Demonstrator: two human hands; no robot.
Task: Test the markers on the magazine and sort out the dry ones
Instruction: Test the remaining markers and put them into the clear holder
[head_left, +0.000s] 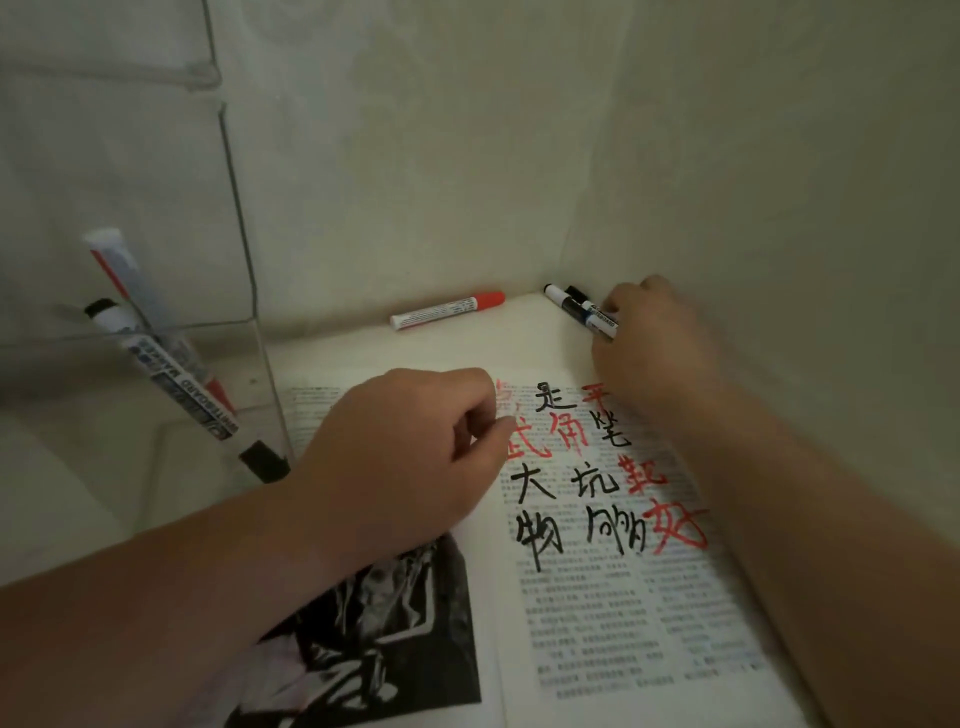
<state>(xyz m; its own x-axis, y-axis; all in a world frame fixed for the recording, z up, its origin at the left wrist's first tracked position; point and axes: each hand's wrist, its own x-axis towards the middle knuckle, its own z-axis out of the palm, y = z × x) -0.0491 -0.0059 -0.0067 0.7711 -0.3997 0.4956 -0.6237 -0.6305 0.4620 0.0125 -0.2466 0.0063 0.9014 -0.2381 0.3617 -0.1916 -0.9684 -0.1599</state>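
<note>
Right hand (654, 343) grasps 2 black whiteboard markers (571, 306) in the far right corner; left hand (405, 457) rests clenched, apparently holding nothing, on the magazine (597, 623). Lifting both together risks mixing dry with working.

Walls (467, 156) close back and right — clear box (244, 260) blocks left; red marker (447, 310) lies on the strip behind the magazine (597, 623).
</note>
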